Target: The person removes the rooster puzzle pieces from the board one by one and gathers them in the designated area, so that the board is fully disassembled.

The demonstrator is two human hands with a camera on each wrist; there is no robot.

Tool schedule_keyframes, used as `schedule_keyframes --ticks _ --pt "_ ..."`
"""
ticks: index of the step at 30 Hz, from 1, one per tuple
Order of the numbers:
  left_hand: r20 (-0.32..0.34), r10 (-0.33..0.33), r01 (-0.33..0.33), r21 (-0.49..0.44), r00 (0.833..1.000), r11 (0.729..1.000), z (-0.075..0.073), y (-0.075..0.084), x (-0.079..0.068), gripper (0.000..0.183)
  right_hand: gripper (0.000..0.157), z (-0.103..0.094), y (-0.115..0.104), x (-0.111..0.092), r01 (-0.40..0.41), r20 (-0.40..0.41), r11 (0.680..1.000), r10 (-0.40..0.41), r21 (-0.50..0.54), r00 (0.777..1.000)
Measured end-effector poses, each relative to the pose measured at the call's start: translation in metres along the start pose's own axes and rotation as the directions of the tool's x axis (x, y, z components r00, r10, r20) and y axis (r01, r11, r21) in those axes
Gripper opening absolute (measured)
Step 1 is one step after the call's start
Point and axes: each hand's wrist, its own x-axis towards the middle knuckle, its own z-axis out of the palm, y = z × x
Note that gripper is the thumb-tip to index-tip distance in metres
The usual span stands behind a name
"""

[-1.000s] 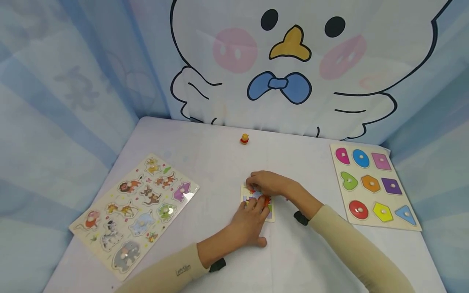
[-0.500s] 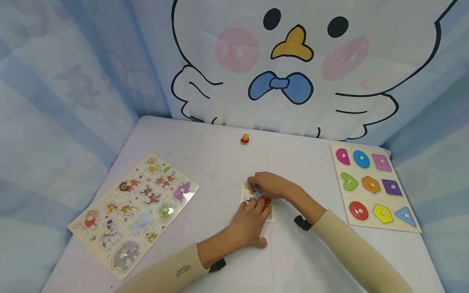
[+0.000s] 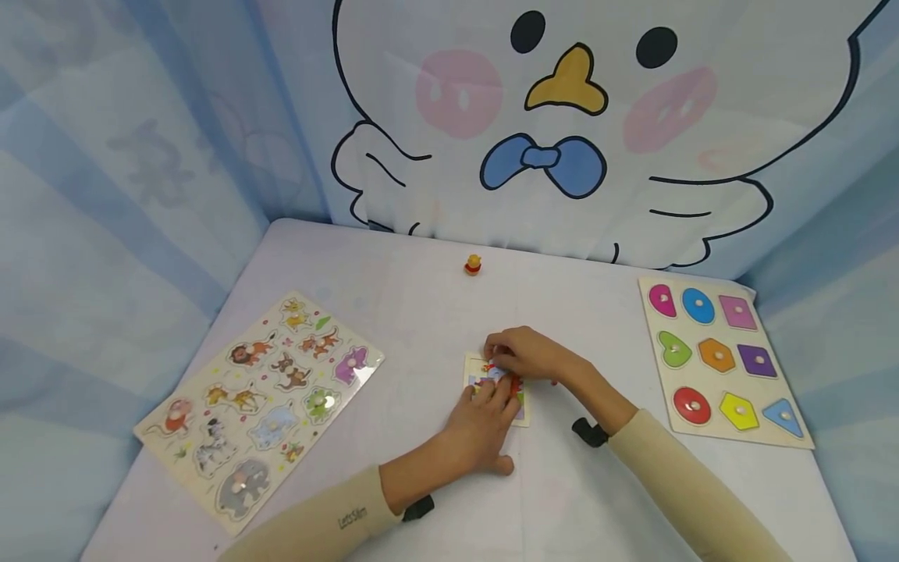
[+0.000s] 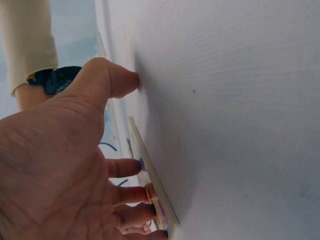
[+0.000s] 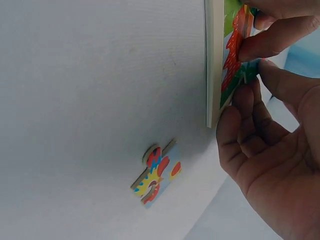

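Observation:
A small jigsaw puzzle board (image 3: 477, 364) with a colourful printed picture lies flat at mid-table, partly covered by both hands. My left hand (image 3: 480, 432) rests on its lower part, fingers straight and fingertips touching the picture, thumb out on the table. At the board's far edge, my right hand (image 3: 527, 353) has its fingers curled. In the right wrist view its thumb and fingers pinch a green-blue jigsaw piece (image 5: 248, 72) at a board corner; how the piece sits is partly hidden. One loose jigsaw piece (image 5: 159, 174), red, yellow and blue, lies on the table near the right hand.
An animal peg puzzle (image 3: 263, 398) lies at the left, a shape peg puzzle (image 3: 723, 375) at the right. A small yellow and red bear figurine (image 3: 473, 265) stands near the table's back edge. Cartoon-printed curtains (image 3: 541, 211) enclose the back and sides.
The right hand's fingers have shifted slightly to the right along the board's far edge. The left hand stays in place on the board. The head view has moved a little.

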Motion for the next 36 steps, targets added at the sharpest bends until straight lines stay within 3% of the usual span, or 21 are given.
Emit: schedule_keyframes --ticks 8,17,29,36 --pt "0.03 -0.009 0.009 -0.016 1.0 1.0 -0.004 0.0 0.0 0.086 0.015 -0.002 0.003 -0.008 -0.012 -0.017 0.998 0.013 0.061 1.0" --pt "-0.006 -0.001 0.001 -0.011 1.0 1.0 -0.002 0.001 -0.001 0.085 0.001 -0.003 0.007 -0.014 -0.079 -0.042 0.992 0.083 0.096 0.996" --pt "-0.016 -0.004 0.003 -0.026 1.0 1.0 0.0 0.0 0.0 0.087 0.004 0.002 0.01 -0.016 -0.143 -0.098 0.976 0.16 0.167 0.982" --pt "-0.021 0.003 -0.004 -0.024 1.0 1.0 0.0 0.0 0.0 0.085 0.008 0.006 0.011 -0.019 -0.119 -0.135 0.975 0.146 0.186 0.98"
